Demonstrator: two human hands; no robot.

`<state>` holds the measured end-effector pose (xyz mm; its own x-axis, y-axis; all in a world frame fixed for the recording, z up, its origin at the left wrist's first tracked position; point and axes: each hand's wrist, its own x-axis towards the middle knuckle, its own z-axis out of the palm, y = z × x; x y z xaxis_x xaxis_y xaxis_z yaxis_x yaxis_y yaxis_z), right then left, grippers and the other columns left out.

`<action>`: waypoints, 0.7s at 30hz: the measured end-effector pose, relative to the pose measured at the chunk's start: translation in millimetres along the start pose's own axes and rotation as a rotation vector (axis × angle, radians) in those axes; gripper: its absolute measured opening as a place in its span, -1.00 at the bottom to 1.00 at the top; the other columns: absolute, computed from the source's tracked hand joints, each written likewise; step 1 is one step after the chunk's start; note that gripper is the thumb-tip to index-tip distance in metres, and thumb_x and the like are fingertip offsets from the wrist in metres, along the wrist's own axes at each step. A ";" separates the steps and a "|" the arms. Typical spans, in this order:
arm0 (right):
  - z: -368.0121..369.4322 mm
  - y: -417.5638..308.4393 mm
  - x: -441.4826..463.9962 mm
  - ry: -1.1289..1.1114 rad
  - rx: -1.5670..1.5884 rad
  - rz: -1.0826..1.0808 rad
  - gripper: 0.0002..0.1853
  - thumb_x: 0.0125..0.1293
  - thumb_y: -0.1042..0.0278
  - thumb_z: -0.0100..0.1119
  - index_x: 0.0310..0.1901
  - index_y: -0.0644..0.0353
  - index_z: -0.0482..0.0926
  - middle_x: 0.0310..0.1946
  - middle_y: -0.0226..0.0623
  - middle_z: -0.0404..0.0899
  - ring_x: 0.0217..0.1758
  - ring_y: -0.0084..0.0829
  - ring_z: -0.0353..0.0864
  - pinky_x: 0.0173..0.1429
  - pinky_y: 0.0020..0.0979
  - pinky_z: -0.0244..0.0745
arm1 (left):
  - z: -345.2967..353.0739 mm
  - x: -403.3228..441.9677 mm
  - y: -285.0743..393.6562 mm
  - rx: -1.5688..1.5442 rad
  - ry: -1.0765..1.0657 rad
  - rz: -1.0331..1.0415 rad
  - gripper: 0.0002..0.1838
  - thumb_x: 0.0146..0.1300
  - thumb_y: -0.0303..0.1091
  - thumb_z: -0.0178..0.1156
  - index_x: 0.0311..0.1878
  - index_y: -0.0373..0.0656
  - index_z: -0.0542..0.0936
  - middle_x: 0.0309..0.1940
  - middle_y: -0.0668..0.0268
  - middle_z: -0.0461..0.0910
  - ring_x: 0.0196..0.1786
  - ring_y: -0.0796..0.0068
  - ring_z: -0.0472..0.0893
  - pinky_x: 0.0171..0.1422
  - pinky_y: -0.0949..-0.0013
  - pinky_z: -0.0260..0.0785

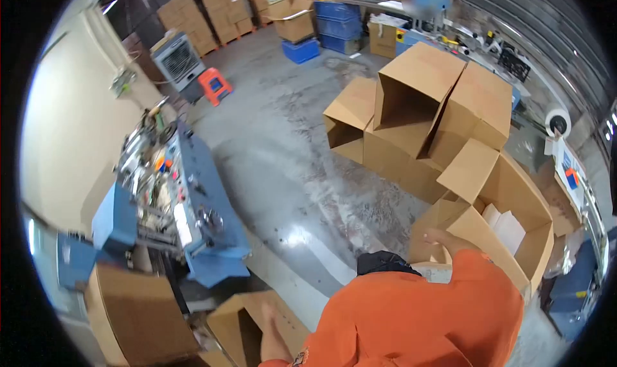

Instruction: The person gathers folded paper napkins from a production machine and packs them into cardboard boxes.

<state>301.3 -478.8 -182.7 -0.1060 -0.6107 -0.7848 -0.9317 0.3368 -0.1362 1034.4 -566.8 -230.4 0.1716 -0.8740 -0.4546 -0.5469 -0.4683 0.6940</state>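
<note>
My left hand (270,317) is low in the view, over an open cardboard box (292,315). It is small and blurred, and I cannot tell whether it touches the flap. My right hand (439,237) reaches out at the right, beside the folded flaps of a large open carton (495,238). Its fingers look stretched out, with no object visible in them. White sheets or pads (504,229) lie inside that carton. My orange shirt (411,315) fills the bottom middle.
Several open cartons (421,71) are stacked ahead on the right. A blue machine bench (205,200) stands left, with a brown carton (138,315) near it. Farther off are an orange stool (214,86), an air cooler (178,63) and blue crates (339,26). Grey floor (276,155) lies between.
</note>
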 end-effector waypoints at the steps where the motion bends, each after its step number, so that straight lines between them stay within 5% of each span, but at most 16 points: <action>1: 5.7 4.4 12.9 -0.037 0.045 0.016 -0.70 0.24 0.09 0.07 -0.20 0.12 0.63 -0.29 -0.15 0.63 -0.22 -0.18 0.61 -0.19 -0.19 0.47 | -17.4 47.8 50.6 -0.018 0.041 0.059 -0.85 0.27 -0.36 0.10 -0.27 -0.27 0.50 -0.39 0.19 0.52 -0.33 0.38 0.48 -0.28 0.26 0.37; 2: 5.1 3.4 28.6 -0.067 0.068 0.013 -0.70 0.25 0.09 0.07 -0.20 0.12 0.63 -0.28 -0.14 0.63 -0.21 -0.17 0.61 -0.18 -0.18 0.48 | -33.3 95.4 101.5 0.248 0.063 0.120 -0.84 0.28 -0.36 0.04 -0.24 -0.26 0.52 -0.41 0.23 0.54 -0.32 0.40 0.49 -0.28 0.29 0.36; 3: 0.4 0.2 47.4 -0.094 0.080 0.004 -0.70 0.25 0.09 0.07 -0.19 0.13 0.63 -0.27 -0.14 0.63 -0.20 -0.15 0.61 -0.17 -0.17 0.48 | -33.0 169.8 99.9 -0.003 0.138 0.120 -0.76 0.25 -0.25 0.04 -0.29 -0.24 0.57 -0.57 0.34 0.45 -0.50 0.52 0.42 -0.41 0.36 0.27; 4: -5.9 -2.7 69.4 -0.126 0.081 -0.011 -0.69 0.25 0.09 0.07 -0.18 0.13 0.63 -0.26 -0.13 0.63 -0.19 -0.14 0.61 -0.16 -0.16 0.48 | -44.4 172.5 176.2 -0.003 0.038 0.208 -0.74 0.25 -0.24 0.04 -0.20 -0.25 0.56 -0.57 0.35 0.45 -0.52 0.52 0.44 -0.44 0.38 0.29; 6: -34.2 -19.0 120.7 -0.176 0.032 -0.083 -0.68 0.26 0.09 0.07 -0.17 0.15 0.63 -0.24 -0.12 0.63 -0.17 -0.12 0.61 -0.14 -0.14 0.48 | -33.6 244.9 216.1 -0.028 0.165 0.314 -0.74 0.30 -0.29 0.04 -0.13 -0.32 0.51 -0.47 0.34 0.51 -0.49 0.54 0.42 -0.36 0.41 0.31; 9: -108.2 -58.8 200.9 -0.113 -0.236 -0.296 -0.67 0.26 0.09 0.07 -0.15 0.17 0.62 -0.21 -0.09 0.64 -0.14 -0.09 0.61 -0.11 -0.11 0.49 | -6.1 264.9 298.8 -0.262 -0.029 0.166 -0.69 0.32 -0.28 0.04 0.01 -0.29 0.49 -0.54 0.40 0.43 -0.49 0.59 0.41 -0.41 0.47 0.29; 11: -174.9 -97.3 254.9 0.073 -0.237 -0.377 -0.74 0.24 0.21 0.05 -0.17 0.15 0.61 -0.23 -0.10 0.63 -0.17 -0.08 0.60 -0.15 -0.10 0.49 | 17.3 310.5 266.4 -0.153 -0.182 0.165 -0.64 0.31 -0.26 0.07 0.08 -0.27 0.47 -0.55 0.40 0.43 -0.50 0.58 0.40 -0.45 0.45 0.29; 13: -259.3 -131.0 296.7 0.205 -0.184 -0.441 -0.74 0.23 0.21 0.05 -0.15 0.15 0.59 -0.21 -0.09 0.62 -0.14 -0.07 0.59 -0.11 -0.13 0.48 | 33.1 304.3 270.3 -0.091 -0.296 -0.116 -0.63 0.29 -0.25 0.08 0.08 -0.26 0.49 -0.56 0.42 0.42 -0.51 0.57 0.38 -0.46 0.42 0.28; 15: -348.2 -175.1 312.4 0.308 0.070 -0.440 -0.64 0.25 0.09 0.09 -0.08 0.19 0.57 -0.14 -0.06 0.61 -0.06 -0.05 0.58 -0.02 -0.17 0.48 | 42.1 317.6 215.2 0.195 -0.391 0.247 -0.70 0.25 -0.25 0.13 -0.02 -0.20 0.56 -0.42 0.28 0.61 -0.35 0.43 0.56 -0.28 0.35 0.40; 16: -384.9 -194.8 318.9 0.386 0.332 -0.381 -0.63 0.25 0.08 0.10 -0.07 0.19 0.56 -0.12 -0.07 0.60 -0.06 -0.05 0.58 -0.02 -0.17 0.48 | 42.1 318.2 214.4 0.268 -0.417 0.192 -0.70 0.25 -0.25 0.13 -0.04 -0.20 0.57 -0.41 0.26 0.61 -0.34 0.41 0.57 -0.27 0.34 0.40; 21: -496.7 -238.7 384.6 0.509 0.458 -0.351 -0.61 0.23 0.06 0.13 -0.06 0.19 0.54 -0.13 -0.08 0.61 -0.08 -0.07 0.59 -0.03 -0.19 0.49 | 40.9 426.2 260.6 0.405 -0.516 -0.053 -0.73 0.23 -0.23 0.11 -0.13 -0.20 0.59 -0.37 0.16 0.62 -0.30 0.30 0.59 -0.23 0.28 0.42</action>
<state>310.3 -1150.0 -151.6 -0.0809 -0.9539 -0.2891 -0.7151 0.2576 -0.6499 931.5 -1056.0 -266.1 -0.1528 -0.6296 -0.7618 -0.8308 -0.3356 0.4440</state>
